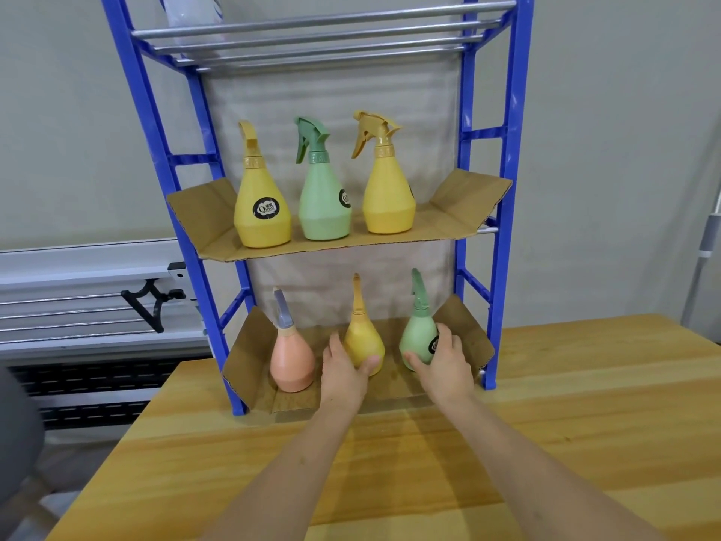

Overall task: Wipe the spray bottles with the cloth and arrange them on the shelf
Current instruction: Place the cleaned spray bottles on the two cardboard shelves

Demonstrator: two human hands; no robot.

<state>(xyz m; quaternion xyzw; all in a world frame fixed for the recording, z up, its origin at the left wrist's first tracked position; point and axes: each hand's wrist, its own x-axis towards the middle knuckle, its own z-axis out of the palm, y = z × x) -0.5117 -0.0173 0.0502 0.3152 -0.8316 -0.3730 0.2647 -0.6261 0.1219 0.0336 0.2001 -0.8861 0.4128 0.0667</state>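
**Both hands on bottles, bottom shelf**

The left hand (343, 370) curls round the lower body of the yellow bottle (363, 341), thumb across its front and fingers behind its left side. The right hand (444, 361) clasps the green bottle (417, 337) from its right side, thumb low on the front, fingers covering part of its black label. Both bottles stand upright on the cardboard liner (253, 369) of the blue shelf (230, 345), the green one just right of the yellow, apart from it. Just left of the left hand stands a pink bottle (292, 363) with a grey-blue sprayer, untouched.

Above both hands, on the upper cardboard liner (448, 224), three more bottles stand in a row: a yellow labelled bottle (262, 205), a green upper bottle (324, 197) and a yellow upper bottle (388, 189). All are pear-shaped with trigger sprayers. The shelf stands on a wooden table (585, 404).
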